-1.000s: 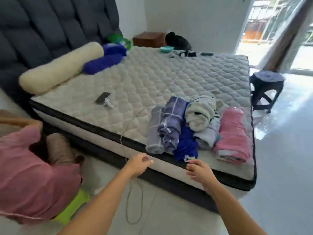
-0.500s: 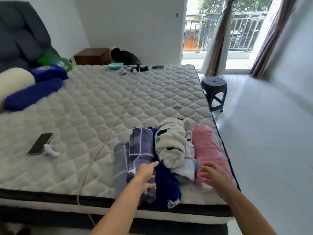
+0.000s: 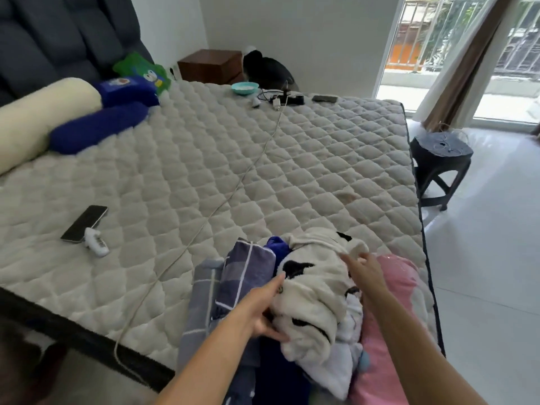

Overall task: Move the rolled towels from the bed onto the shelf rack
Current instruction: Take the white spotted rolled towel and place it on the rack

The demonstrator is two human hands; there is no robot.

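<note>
Several rolled towels lie packed together at the near right corner of the bed [image 3: 233, 159]. A cream towel with black patches [image 3: 315, 290] sits on top of the pile. My left hand [image 3: 263, 311] presses against its left side, thumb under its near end. My right hand [image 3: 362, 273] rests on its right side, fingers spread. Beside it lie a purple checked towel [image 3: 248, 273], a grey checked towel [image 3: 198, 305], a dark blue towel [image 3: 277, 372] underneath, a white towel [image 3: 339, 363] and a pink towel [image 3: 391, 323]. No shelf rack is in view.
A phone [image 3: 84, 223] and a small white device [image 3: 96, 244] lie on the mattress at left. A white cable [image 3: 233, 188] runs across the bed to chargers [image 3: 280, 99] and a teal bowl [image 3: 245, 88]. Bolsters [image 3: 99, 127] lie by the headboard. A black stool [image 3: 441, 165] stands right of the bed.
I have moved closer to the bed. Both hands went from hovering at the near ends of the towels to resting on either side of the cream towel.
</note>
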